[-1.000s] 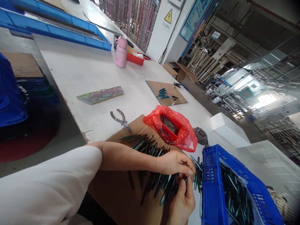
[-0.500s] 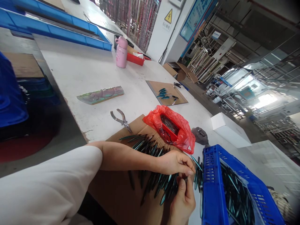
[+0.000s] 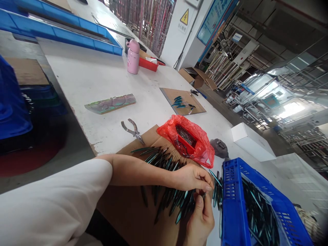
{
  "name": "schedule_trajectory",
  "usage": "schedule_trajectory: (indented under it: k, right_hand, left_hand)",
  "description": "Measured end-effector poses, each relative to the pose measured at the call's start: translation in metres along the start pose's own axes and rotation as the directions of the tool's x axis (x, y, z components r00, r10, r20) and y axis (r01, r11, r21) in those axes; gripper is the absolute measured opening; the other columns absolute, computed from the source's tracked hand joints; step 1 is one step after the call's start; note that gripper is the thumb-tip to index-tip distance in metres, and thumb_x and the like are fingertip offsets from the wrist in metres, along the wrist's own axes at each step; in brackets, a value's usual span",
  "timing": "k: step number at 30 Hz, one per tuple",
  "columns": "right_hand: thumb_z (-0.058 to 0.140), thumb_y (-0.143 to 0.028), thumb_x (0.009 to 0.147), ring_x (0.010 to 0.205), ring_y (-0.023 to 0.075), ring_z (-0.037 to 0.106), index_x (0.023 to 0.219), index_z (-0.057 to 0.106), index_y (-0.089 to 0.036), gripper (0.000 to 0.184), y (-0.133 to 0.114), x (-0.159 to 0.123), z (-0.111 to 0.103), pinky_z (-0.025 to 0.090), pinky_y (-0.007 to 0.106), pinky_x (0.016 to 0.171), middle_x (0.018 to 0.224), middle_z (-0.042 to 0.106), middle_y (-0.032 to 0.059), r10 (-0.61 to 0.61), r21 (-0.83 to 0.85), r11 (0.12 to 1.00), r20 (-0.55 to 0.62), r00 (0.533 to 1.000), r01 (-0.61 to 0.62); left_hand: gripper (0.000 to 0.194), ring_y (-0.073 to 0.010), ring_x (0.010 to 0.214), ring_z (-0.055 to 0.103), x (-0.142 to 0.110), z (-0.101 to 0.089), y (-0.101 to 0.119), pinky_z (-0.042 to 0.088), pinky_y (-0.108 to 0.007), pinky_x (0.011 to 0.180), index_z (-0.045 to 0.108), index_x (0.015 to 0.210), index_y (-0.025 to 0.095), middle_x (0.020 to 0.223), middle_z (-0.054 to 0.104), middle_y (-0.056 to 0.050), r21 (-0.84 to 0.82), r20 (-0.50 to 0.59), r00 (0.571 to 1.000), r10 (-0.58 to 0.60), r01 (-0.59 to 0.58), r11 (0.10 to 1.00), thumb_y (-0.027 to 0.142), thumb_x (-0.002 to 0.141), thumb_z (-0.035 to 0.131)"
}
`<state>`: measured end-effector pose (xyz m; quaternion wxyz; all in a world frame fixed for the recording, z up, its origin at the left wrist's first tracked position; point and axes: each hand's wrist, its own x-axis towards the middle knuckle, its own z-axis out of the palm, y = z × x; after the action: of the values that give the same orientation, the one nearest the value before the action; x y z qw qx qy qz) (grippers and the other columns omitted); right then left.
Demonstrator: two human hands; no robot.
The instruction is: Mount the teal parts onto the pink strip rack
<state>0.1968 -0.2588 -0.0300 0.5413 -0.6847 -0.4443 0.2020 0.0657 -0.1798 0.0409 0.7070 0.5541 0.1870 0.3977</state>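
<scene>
My left hand (image 3: 193, 177) reaches in from the left, thumb and fingertips pinched together. Just below it my right hand (image 3: 201, 218) is closed too, its thumb against the fingers. The two sets of fingertips meet over a small dark piece, mostly hidden, that I cannot make out. Beneath my left forearm many slim, glossy teal-black fish-shaped pieces (image 3: 166, 164) lie in rows on a cardboard sheet (image 3: 123, 212). Close by, a red plastic bag (image 3: 202, 136) surrounds a red box holding thin metal wires (image 3: 186, 135).
A blue crate (image 3: 232, 205) at right holds many similar pieces (image 3: 258, 212). Pliers (image 3: 134, 131) lie beyond the cardboard. Farther off are a patterned strip (image 3: 110, 104), a board (image 3: 183, 100) with several teal pieces, a pink bottle (image 3: 133, 58), a white box (image 3: 252, 141) and a blue tray (image 3: 77, 37).
Hardly anything differs. The view shifts very slightly, and both hands keep the same pinched pose at the same spot.
</scene>
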Motion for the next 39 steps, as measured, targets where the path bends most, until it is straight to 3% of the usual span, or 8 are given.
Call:
schedule_trajectory:
  k: [6, 12, 15, 17, 20, 24, 34, 39]
  right_hand:
    - [0.056, -0.051, 0.075, 0.101, 0.0240, 0.057, 0.116, 0.057, -0.014, 0.055, -0.003, -0.001, -0.001, 0.044, 0.035, 0.088, 0.109, 0.062, 0.0100, 0.024, -0.014, 1.000, 0.000, 1.000, -0.024]
    - [0.053, -0.053, 0.076, 0.103, 0.0225, 0.055, 0.112, 0.060, -0.017, 0.051, -0.011, -0.005, 0.000, 0.042, 0.031, 0.087, 0.110, 0.062, 0.0074, 0.029, -0.074, 0.997, 0.021, 0.999, -0.027]
    - [0.052, -0.053, 0.077, 0.104, 0.0217, 0.054, 0.112, 0.060, -0.019, 0.050, -0.014, -0.003, -0.001, 0.041, 0.029, 0.087, 0.112, 0.062, 0.0064, 0.010, -0.105, 0.994, 0.002, 1.000, -0.010]
    - [0.050, -0.053, 0.078, 0.103, 0.0211, 0.055, 0.113, 0.059, -0.022, 0.048, -0.015, 0.002, -0.005, 0.041, 0.029, 0.085, 0.111, 0.062, 0.0048, 0.009, -0.172, 0.985, -0.035, 0.999, -0.015]
    - [0.046, -0.055, 0.078, 0.095, 0.0222, 0.058, 0.112, 0.059, -0.025, 0.047, -0.011, 0.013, -0.012, 0.042, 0.030, 0.078, 0.105, 0.065, 0.0038, 0.047, -0.384, 0.921, -0.063, 0.997, -0.068]
    - [0.043, -0.056, 0.076, 0.087, 0.0250, 0.060, 0.116, 0.057, -0.022, 0.054, -0.008, 0.023, -0.007, 0.042, 0.031, 0.066, 0.102, 0.066, 0.0078, 0.083, -0.563, 0.825, 0.028, 0.996, -0.053]
    - [0.044, -0.051, 0.075, 0.078, 0.0247, 0.061, 0.120, 0.052, -0.012, 0.061, -0.046, 0.015, 0.058, 0.042, 0.032, 0.065, 0.093, 0.066, 0.0124, -0.001, -0.575, 0.799, 0.295, 0.955, 0.178]
    - [0.037, -0.053, 0.079, 0.088, 0.0246, 0.059, 0.120, 0.052, -0.016, 0.057, -0.041, 0.044, 0.048, 0.042, 0.033, 0.072, 0.103, 0.063, 0.0126, -0.075, -0.576, 0.779, 0.307, 0.949, 0.249]
  left_hand:
    - [0.011, -0.0069, 0.066, 0.055, 0.001, -0.002, -0.003, 0.045, -0.017, 0.063, 0.064, 0.075, 0.011, 0.081, 0.060, -0.003, 0.273, -0.023, 0.983, 0.183, -0.170, 0.947, 0.021, 0.071, 0.064]
    - [0.015, -0.0055, 0.056, 0.052, 0.003, -0.002, -0.011, 0.044, -0.018, 0.056, 0.061, 0.069, 0.011, 0.079, 0.057, -0.002, 0.230, -0.043, 0.999, 0.031, -0.021, 0.973, 0.025, 0.070, 0.064]
    - [0.019, -0.0075, 0.061, 0.056, 0.006, -0.005, -0.014, 0.045, -0.018, 0.060, 0.063, 0.082, 0.012, 0.078, 0.060, -0.001, 0.212, -0.047, 0.996, -0.075, 0.083, 0.974, 0.029, 0.072, 0.062]
    - [0.027, -0.0096, 0.071, 0.059, 0.010, -0.011, -0.015, 0.045, -0.019, 0.067, 0.063, 0.095, 0.014, 0.080, 0.063, -0.001, 0.249, -0.044, 0.996, -0.072, 0.081, 0.965, 0.029, 0.073, 0.062]
    - [0.030, -0.0105, 0.076, 0.058, 0.020, -0.023, -0.010, 0.044, -0.018, 0.069, 0.061, 0.101, 0.014, 0.085, 0.064, -0.002, 0.324, -0.083, 0.997, -0.008, 0.035, 0.945, 0.029, 0.076, 0.058]
    - [0.027, -0.0111, 0.080, 0.058, 0.031, -0.045, 0.002, 0.043, -0.019, 0.072, 0.062, 0.099, 0.011, 0.090, 0.064, -0.004, 0.362, -0.216, 0.973, 0.079, 0.005, 0.932, 0.026, 0.079, 0.053]
    - [0.021, -0.0120, 0.086, 0.058, 0.046, -0.101, 0.019, 0.043, -0.021, 0.083, 0.064, 0.093, 0.013, 0.095, 0.064, -0.003, 0.596, -0.352, 0.888, 0.297, -0.032, 0.803, 0.019, 0.078, 0.051]
    - [0.019, -0.0128, 0.081, 0.057, 0.051, -0.122, 0.016, 0.044, -0.022, 0.078, 0.064, 0.089, 0.012, 0.091, 0.063, -0.005, 0.640, -0.384, 0.862, 0.330, -0.008, 0.768, 0.017, 0.076, 0.051]
